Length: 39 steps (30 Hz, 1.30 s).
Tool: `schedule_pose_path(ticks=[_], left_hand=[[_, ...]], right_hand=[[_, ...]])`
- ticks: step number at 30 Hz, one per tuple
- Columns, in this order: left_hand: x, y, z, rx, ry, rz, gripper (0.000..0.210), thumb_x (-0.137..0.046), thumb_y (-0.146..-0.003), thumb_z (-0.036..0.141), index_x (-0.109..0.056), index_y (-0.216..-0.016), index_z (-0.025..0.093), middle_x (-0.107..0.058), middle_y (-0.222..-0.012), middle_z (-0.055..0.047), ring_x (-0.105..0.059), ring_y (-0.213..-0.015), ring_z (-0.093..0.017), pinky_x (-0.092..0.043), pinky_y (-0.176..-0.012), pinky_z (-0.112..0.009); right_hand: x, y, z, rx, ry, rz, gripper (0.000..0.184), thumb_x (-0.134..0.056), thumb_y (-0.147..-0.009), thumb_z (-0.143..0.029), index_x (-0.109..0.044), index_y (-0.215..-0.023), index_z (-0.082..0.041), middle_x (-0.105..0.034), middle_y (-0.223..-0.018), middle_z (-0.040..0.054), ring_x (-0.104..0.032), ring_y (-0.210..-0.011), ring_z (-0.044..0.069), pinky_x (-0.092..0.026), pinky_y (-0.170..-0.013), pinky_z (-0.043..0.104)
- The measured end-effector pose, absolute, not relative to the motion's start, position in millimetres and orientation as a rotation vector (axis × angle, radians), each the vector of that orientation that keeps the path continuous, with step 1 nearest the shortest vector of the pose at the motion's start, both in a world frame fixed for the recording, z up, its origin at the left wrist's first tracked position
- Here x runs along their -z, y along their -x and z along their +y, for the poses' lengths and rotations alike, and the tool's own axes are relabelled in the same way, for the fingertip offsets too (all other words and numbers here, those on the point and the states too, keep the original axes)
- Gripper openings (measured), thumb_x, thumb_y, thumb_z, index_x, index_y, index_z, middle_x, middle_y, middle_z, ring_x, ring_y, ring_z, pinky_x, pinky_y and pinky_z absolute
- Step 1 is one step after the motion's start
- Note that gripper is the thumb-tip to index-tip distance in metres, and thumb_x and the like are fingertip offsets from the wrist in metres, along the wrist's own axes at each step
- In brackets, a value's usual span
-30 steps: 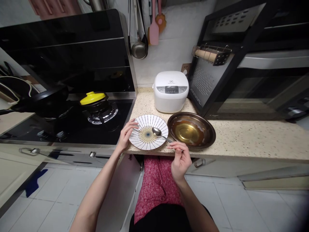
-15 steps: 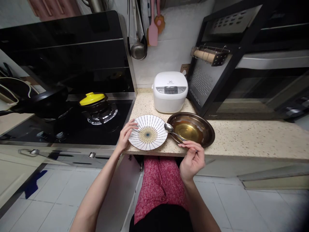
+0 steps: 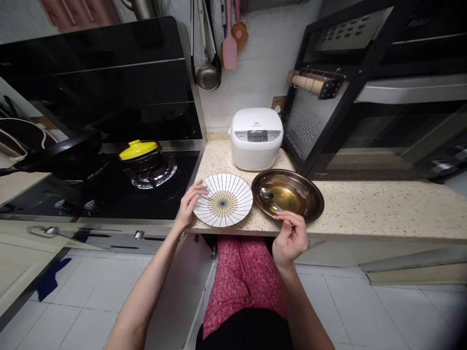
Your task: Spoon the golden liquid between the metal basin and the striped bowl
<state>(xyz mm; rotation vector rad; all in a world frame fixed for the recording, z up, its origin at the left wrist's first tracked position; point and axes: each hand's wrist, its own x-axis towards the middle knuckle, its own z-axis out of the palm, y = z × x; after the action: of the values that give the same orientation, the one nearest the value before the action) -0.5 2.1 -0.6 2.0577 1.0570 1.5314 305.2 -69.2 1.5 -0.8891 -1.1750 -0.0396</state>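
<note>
Head view, looking down on the counter (image 3: pixel 379 209), shows a metal spoon (image 3: pixel 266 195) pinched by its handle between the thumb and fingertips of the right hand (image 3: pixel 292 238), with the scoop end over the left part of the dark metal bowl (image 3: pixel 315 200), where a yellowish liquid (image 3: pixel 286 198) is contained. By the left hand (image 3: pixel 188 203) the left rim of the striped plate (image 3: pixel 237 213) is touched, with the fingers laid over the edge; this plate is placed just beside the metal bowl, and the white rice cooker (image 3: pixel 257 151) is seen behind them. From this high viewpoint it cannot be told whether the spoon is dipped or only held above the liquid, nor whether the plate is clamped by the thumb from below. For good work with the spoon, it is judged best that the handle be held firmly and the hollow be turned upward and level, because liquid would probably be spilled by any tilt. If the spoon is to be lowered, this should be done slowly, toward the middle, so that the wall is not knocked. The right wrist should be carried clear of the near rim. On the plate only light, even pressure should be given, as it could be tipped by a heavy push on its edge.
</note>
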Motion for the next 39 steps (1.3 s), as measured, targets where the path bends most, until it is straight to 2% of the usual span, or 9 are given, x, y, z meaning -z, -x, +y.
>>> schedule_pose_path(ticks=[8,16,22,29,39], left_hand=[[1,0,3,-1.529,-2.054,1.055,0.040,-0.047,-0.106,0.045,-0.079,-0.102,0.021,-0.073,-0.126,-0.012,-0.051,-0.147,-0.035,-0.036,-0.126,-0.061],[0,0,2,-1.531,-2.050,1.058,0.040,-0.048,-0.106,0.045,-0.079,-0.102,0.020,-0.073,-0.126,-0.012,-0.051,-0.147,-0.035,-0.036,-0.126,-0.061],[0,0,2,-1.531,-2.062,1.043,0.039,-0.047,-0.106,0.043,-0.078,-0.102,0.020,-0.073,-0.126,-0.012,-0.052,-0.147,-0.035,-0.035,-0.126,-0.061],[0,0,2,-1.533,-2.058,1.056,0.040,-0.047,-0.106,0.045,-0.078,-0.101,0.020,-0.074,-0.125,-0.012,-0.052,-0.147,-0.035,-0.036,-0.126,-0.061],[-2,-1,1,-1.530,-2.046,1.066,0.042,-0.047,-0.106,0.048,-0.078,-0.101,0.020,-0.074,-0.126,-0.012,-0.052,-0.147,-0.035,-0.036,-0.126,-0.061]], right_hand=[[0,-308,-67,0.191,0.844,-1.376,0.016,-0.052,-0.106,-0.023,-0.066,-0.099,-0.023,-0.073,-0.086,0.0041,-0.070,-0.080,0.020,-0.056,-0.074,0.036],[3,-313,-63,0.238,0.772,-1.557,0.020,-0.052,-0.104,-0.018,-0.067,-0.093,-0.025,-0.074,-0.085,0.0039,-0.069,-0.078,0.019,-0.054,-0.071,0.037],[3,-316,-62,0.277,0.746,-1.610,0.020,-0.051,-0.102,-0.013,-0.067,-0.096,-0.024,-0.074,-0.087,0.0045,-0.069,-0.078,0.019,-0.055,-0.069,0.036],[-1,-311,-66,0.228,0.791,-1.441,0.017,-0.051,-0.105,-0.019,-0.066,-0.099,-0.024,-0.073,-0.088,0.0048,-0.070,-0.080,0.020,-0.055,-0.072,0.036],[-7,-291,-82,-0.063,0.758,-1.155,0.019,-0.049,-0.107,-0.026,-0.063,-0.094,-0.023,-0.070,-0.087,0.0025,-0.069,-0.080,0.019,-0.055,-0.074,0.038]])
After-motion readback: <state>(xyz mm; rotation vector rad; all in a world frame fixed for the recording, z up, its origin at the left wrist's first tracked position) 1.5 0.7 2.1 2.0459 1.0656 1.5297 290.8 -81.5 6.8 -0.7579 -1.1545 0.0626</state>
